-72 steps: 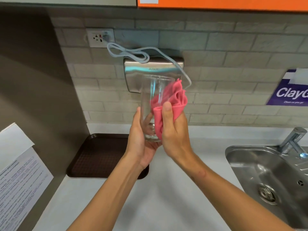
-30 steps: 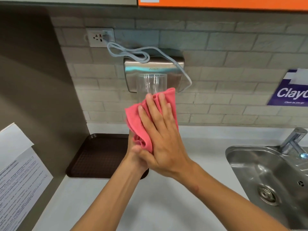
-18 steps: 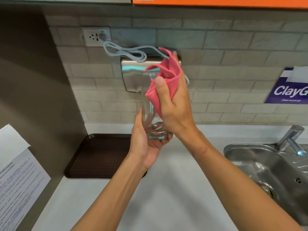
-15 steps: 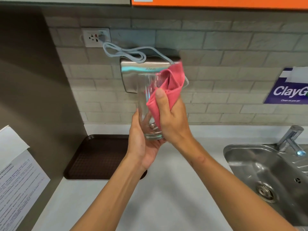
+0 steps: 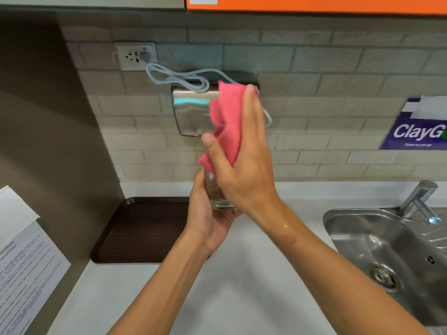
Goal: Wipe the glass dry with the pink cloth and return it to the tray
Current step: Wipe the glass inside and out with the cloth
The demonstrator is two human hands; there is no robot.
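My left hand (image 5: 205, 213) grips the base of a clear tall glass (image 5: 217, 194), held upright above the counter. Most of the glass is hidden behind my right hand (image 5: 244, 160) and the pink cloth (image 5: 227, 122). My right hand holds the bunched cloth against the upper part and right side of the glass, thumb in front, fingers stretched up. The dark brown tray (image 5: 142, 228) lies on the counter at the left, below and behind my left hand, with nothing on its visible part.
A steel sink (image 5: 387, 257) with a tap (image 5: 418, 199) is at the right. A metal wall unit (image 5: 188, 112) with a looped cable (image 5: 176, 78) hangs behind the glass. A dark side wall with a paper sheet (image 5: 26, 262) stands at the left.
My right hand has slid the pink cloth up the glass, from around its middle to its top. My left hand keeps hold of the base.
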